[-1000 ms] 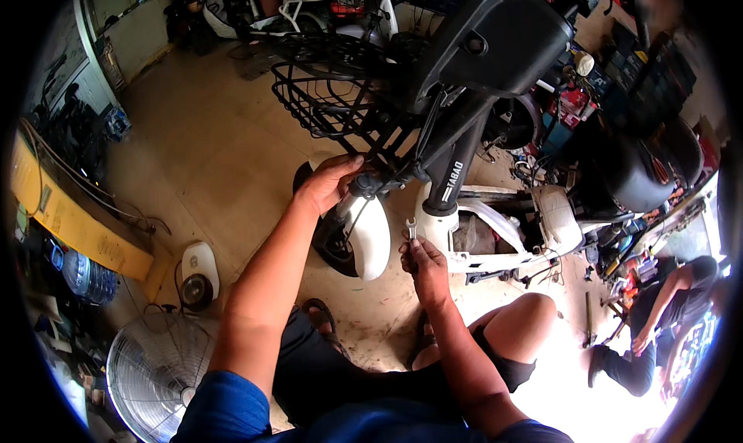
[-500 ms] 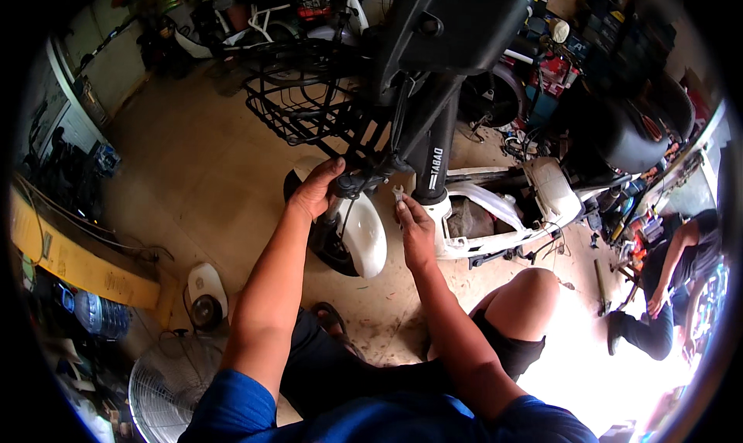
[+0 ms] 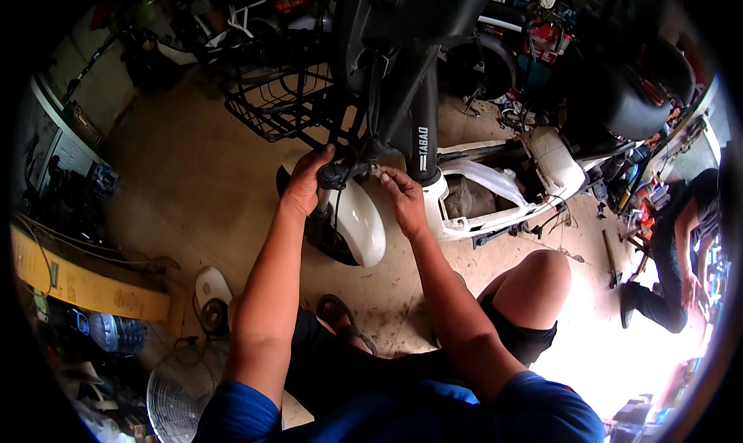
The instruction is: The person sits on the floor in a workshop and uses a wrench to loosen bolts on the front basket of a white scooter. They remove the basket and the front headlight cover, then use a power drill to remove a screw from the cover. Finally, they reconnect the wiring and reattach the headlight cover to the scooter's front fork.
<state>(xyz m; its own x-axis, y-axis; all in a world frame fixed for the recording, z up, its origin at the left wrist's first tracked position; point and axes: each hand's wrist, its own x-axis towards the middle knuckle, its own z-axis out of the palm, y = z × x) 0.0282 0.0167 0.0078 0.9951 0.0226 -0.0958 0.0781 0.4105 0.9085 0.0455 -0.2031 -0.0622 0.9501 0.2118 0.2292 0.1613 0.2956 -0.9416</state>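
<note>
- Tan, stained floor [image 3: 178, 160] spreads through the crowded workshop in the head view, washed out by glare at the near right.
- A yellow bar [image 3: 93, 284] crosses the left side; near it stand a wire-caged fan [image 3: 182, 393] and a large bluish clear bottle [image 3: 116, 333].
- At the far right, a worker [image 3: 681, 242] in dark clothing bends low beside a cluttered strip of tools and parts; a black padded seat [image 3: 635, 110] sits farther back.
- White block lettering runs along the black steering tube [image 3: 424, 114] of a partly stripped two-wheeler [image 3: 435, 203], which stands at the centre, just beyond the person's knees.
- Glossy, rounded white plastic forms the front mudguard [image 3: 360, 226]; thin black wire makes the basket [image 3: 309, 102], far left of the tube.
- Open white bodywork [image 3: 464, 228] curves off to the right, with a rumpled grey bundle [image 3: 468, 199] inside.
- The left hand [image 3: 304, 184] is cupped against the left side of the dark fork top [image 3: 334, 176], thumb up; its other fingers are largely hidden, so I cannot tell how tightly they close.
- The right hand [image 3: 401, 194] pinches a small silvery wrench [image 3: 376, 170], mostly covered by the fingers, right of the fork top and beside the tube's lower end.
</note>
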